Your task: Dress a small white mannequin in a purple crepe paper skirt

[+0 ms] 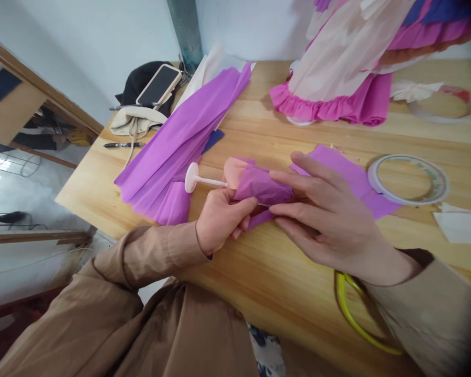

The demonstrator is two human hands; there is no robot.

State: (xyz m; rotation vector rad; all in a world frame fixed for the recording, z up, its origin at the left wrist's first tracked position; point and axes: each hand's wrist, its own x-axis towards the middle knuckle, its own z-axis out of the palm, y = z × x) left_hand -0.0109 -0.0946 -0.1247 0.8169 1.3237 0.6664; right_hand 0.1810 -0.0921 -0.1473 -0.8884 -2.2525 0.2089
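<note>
One purple paper bundle (262, 185) is in the middle of the frame. My left hand (222, 215) pinches its lower edge, thumb and fingers close together. My right hand (332, 220) has its fingers spread, tips at the right end; I can't tell if they squeeze. A white stick (211, 181) pokes out at the left.

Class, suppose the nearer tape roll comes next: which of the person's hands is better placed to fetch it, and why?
Probably the right hand: it is nearer the tape roll and its grip looks looser; the left hand, farther off, pinches the purple-wrapped piece.
</note>
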